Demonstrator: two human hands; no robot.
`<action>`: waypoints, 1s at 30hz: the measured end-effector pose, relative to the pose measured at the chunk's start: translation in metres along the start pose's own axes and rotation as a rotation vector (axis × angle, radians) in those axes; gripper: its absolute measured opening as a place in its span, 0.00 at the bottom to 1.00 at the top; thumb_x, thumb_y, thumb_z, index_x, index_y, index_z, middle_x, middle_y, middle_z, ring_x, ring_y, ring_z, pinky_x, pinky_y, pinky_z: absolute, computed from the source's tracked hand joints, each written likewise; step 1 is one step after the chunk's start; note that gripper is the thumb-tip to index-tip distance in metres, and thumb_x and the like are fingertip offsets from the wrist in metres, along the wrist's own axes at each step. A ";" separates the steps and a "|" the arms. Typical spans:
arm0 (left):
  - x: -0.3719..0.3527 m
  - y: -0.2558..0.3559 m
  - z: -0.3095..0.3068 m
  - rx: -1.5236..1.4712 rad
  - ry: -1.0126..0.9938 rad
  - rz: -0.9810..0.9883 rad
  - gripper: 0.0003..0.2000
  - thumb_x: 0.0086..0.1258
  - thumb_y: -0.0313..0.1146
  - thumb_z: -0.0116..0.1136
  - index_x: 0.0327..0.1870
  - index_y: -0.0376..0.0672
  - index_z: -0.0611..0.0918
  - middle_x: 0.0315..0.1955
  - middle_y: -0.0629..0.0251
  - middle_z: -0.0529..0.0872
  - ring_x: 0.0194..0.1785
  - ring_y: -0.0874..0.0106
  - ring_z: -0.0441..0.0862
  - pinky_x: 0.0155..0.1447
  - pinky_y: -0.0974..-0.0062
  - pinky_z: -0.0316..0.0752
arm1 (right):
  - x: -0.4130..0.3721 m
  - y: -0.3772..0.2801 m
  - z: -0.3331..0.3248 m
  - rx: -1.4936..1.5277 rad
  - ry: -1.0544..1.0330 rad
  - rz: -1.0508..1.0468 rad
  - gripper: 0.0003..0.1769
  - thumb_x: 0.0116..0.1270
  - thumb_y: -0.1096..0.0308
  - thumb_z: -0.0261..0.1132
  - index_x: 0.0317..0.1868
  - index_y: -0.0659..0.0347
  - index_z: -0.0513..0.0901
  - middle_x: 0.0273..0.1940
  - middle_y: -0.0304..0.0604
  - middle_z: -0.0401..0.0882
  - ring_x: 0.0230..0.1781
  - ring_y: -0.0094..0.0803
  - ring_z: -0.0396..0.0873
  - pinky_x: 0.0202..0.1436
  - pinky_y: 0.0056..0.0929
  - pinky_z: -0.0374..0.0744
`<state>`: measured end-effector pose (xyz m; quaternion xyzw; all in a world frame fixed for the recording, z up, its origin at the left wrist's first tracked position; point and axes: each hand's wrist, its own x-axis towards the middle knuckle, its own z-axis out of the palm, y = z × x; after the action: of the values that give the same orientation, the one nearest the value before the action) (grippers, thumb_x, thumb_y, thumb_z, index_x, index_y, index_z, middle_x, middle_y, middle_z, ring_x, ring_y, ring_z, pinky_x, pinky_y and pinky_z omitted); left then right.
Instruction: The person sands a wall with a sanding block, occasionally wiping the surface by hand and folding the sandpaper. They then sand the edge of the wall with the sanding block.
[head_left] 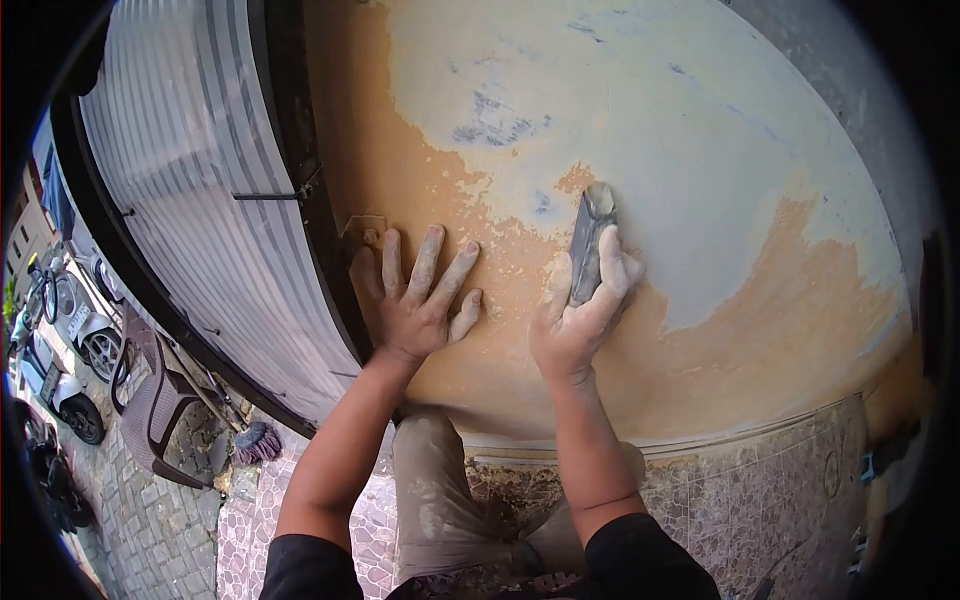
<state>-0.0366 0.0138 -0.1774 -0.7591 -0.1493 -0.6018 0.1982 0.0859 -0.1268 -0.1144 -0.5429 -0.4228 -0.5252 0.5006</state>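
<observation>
My left hand [425, 300] lies flat on the orange part of a large panel-like surface [660, 100], its dusty fingers spread and nothing in them. In my right hand [590, 310] is a dark grey sanding block [590, 240], pressed against the same surface, with thumb and fingers wrapped round its sides. The block has a pale tip, and its underside is hidden. Around it, patchy pale coating meets orange areas along flaking, uneven borders. A few bluish-grey scuffs show higher up. White dust covers the fingers of both hands.
At left, a ribbed translucent sheet [180, 150] in a dark frame [290, 150] borders the surface. Beyond it are a woven chair [165, 400], a mop head [257, 442] and parked scooters [75, 320]. Stone-patterned tiles [740, 500] lie below.
</observation>
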 end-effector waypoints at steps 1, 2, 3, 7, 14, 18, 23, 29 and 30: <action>-0.001 -0.001 0.002 0.000 0.007 -0.008 0.25 0.72 0.54 0.61 0.70 0.66 0.86 0.78 0.64 0.74 0.83 0.46 0.63 0.83 0.39 0.53 | -0.045 0.004 -0.004 0.007 -0.002 0.016 0.30 0.74 0.76 0.68 0.74 0.59 0.71 0.48 0.44 0.80 0.47 0.41 0.76 0.53 0.43 0.66; -0.002 -0.002 0.006 -0.070 0.001 0.002 0.26 0.71 0.53 0.63 0.69 0.61 0.86 0.78 0.59 0.73 0.83 0.41 0.61 0.84 0.38 0.50 | -0.098 0.006 -0.011 -0.025 -0.065 -0.005 0.30 0.74 0.76 0.69 0.73 0.57 0.71 0.48 0.44 0.80 0.47 0.41 0.76 0.53 0.44 0.66; -0.003 -0.003 0.008 -0.140 -0.004 0.012 0.26 0.70 0.51 0.64 0.68 0.56 0.87 0.78 0.53 0.73 0.83 0.36 0.59 0.85 0.37 0.47 | -0.139 0.007 -0.020 -0.058 -0.130 -0.026 0.30 0.73 0.75 0.69 0.73 0.55 0.71 0.48 0.44 0.79 0.47 0.40 0.76 0.53 0.44 0.65; 0.002 -0.002 0.006 -0.111 0.004 0.021 0.26 0.69 0.50 0.65 0.69 0.56 0.87 0.78 0.53 0.72 0.83 0.37 0.61 0.85 0.38 0.49 | -0.131 0.005 -0.026 0.018 -0.177 0.047 0.31 0.73 0.76 0.69 0.73 0.55 0.70 0.49 0.46 0.79 0.48 0.42 0.76 0.52 0.46 0.66; -0.003 -0.002 0.003 -0.105 -0.013 -0.042 0.26 0.70 0.52 0.64 0.70 0.65 0.85 0.79 0.62 0.73 0.82 0.45 0.63 0.84 0.43 0.55 | 0.028 -0.020 0.000 0.005 -0.102 0.050 0.31 0.77 0.78 0.65 0.77 0.70 0.69 0.57 0.54 0.74 0.54 0.47 0.74 0.63 0.41 0.74; -0.003 -0.004 0.008 -0.156 0.003 -0.082 0.27 0.70 0.51 0.65 0.71 0.65 0.85 0.80 0.58 0.71 0.83 0.45 0.61 0.82 0.42 0.57 | -0.123 0.000 -0.014 -0.088 -0.178 -0.088 0.29 0.76 0.75 0.66 0.74 0.64 0.69 0.52 0.50 0.78 0.49 0.47 0.75 0.54 0.47 0.68; 0.007 0.001 0.000 -0.084 0.013 -0.164 0.27 0.70 0.51 0.65 0.72 0.67 0.84 0.81 0.51 0.68 0.83 0.40 0.59 0.78 0.37 0.59 | -0.107 -0.001 -0.018 -0.040 -0.185 -0.028 0.29 0.75 0.75 0.67 0.73 0.64 0.70 0.49 0.49 0.81 0.48 0.46 0.77 0.55 0.47 0.67; 0.007 0.000 -0.003 -0.059 0.006 -0.125 0.27 0.71 0.49 0.64 0.73 0.64 0.83 0.81 0.47 0.67 0.82 0.38 0.59 0.77 0.38 0.59 | -0.003 -0.020 0.007 0.027 -0.032 0.058 0.29 0.77 0.78 0.65 0.75 0.71 0.68 0.58 0.56 0.74 0.55 0.49 0.73 0.61 0.47 0.73; 0.007 -0.001 -0.004 -0.049 0.016 -0.097 0.27 0.71 0.47 0.64 0.72 0.59 0.84 0.80 0.45 0.67 0.82 0.38 0.59 0.77 0.40 0.58 | -0.018 -0.020 0.010 0.054 -0.035 0.053 0.29 0.77 0.78 0.65 0.75 0.71 0.69 0.57 0.56 0.74 0.55 0.49 0.73 0.61 0.47 0.73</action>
<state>-0.0392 0.0129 -0.1696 -0.7508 -0.1697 -0.6201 0.1515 0.0657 -0.1132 -0.1302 -0.5495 -0.4311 -0.4906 0.5211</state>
